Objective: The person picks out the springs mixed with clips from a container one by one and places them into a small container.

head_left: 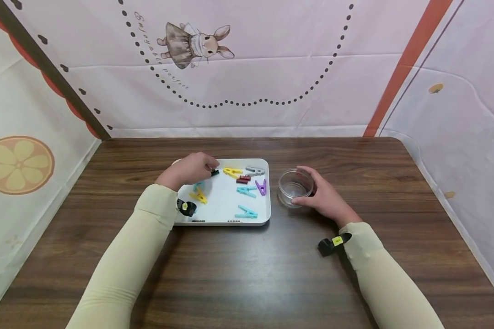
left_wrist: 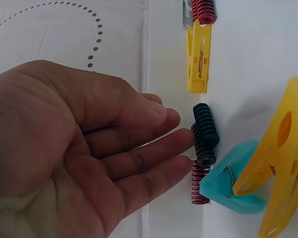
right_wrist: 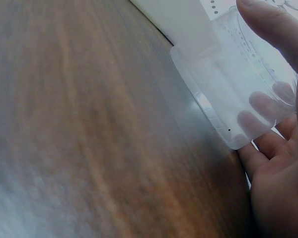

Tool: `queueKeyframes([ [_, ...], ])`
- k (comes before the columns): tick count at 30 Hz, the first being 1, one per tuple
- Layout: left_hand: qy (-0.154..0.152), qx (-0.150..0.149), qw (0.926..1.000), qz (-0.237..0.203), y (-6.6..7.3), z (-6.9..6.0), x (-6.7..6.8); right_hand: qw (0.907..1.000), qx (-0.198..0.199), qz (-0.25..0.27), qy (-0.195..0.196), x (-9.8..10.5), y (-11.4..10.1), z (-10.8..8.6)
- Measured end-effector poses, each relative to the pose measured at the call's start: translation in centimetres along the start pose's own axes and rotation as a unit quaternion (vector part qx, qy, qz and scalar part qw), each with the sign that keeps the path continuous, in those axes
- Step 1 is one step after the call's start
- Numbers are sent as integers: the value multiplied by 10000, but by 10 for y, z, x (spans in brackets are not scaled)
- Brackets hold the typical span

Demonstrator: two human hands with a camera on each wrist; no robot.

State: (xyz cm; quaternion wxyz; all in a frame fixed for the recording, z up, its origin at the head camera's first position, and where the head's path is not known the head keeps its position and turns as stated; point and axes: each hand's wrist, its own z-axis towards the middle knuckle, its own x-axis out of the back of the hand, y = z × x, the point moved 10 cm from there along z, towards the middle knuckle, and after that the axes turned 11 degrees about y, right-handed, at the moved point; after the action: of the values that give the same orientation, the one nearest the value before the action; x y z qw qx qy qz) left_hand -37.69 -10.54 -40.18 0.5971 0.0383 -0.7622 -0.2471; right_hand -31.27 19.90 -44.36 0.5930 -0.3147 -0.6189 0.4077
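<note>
A clear container (head_left: 295, 189) stands on the surface (head_left: 247, 274), right of the middle of the head frame, grasped by the right grip (head_left: 328, 197), with thumb and fingers curved round its side. Left of it lies a white tray (head_left: 220, 205). The left grip (head_left: 192, 168) hangs over the tray's upper left, released, its fingers loosely bent; in the left wrist frame the fingertips are just beside a dark green spring (left_wrist: 205, 124) and a black spring (left_wrist: 205, 151), though whether they touch I cannot tell. A red spring (left_wrist: 199, 184) and a turquoise clip (left_wrist: 238, 181) lie below these. The tray's right half holds a grey clip (head_left: 255, 171), a purple clip (head_left: 261, 187) and two dark red springs (head_left: 243, 179). Behind the surface, printed fabric (head_left: 271, 77) fills the top of the head frame.
</note>
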Motion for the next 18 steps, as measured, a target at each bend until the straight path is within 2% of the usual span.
queueKeyframes([
  [4, 14, -52, 10000, 46, -1, 2, -2, 10000, -32, -19, -1, 0, 1, 1],
  [14, 73, -222, 9994, 240, 6, 3, -1, 10000, 73, 17, 18, -1, 0, 2],
  [18, 11, -266, 9993, 268, 9, 3, -3, 9999, 97, 28, 23, -1, 0, 1],
])
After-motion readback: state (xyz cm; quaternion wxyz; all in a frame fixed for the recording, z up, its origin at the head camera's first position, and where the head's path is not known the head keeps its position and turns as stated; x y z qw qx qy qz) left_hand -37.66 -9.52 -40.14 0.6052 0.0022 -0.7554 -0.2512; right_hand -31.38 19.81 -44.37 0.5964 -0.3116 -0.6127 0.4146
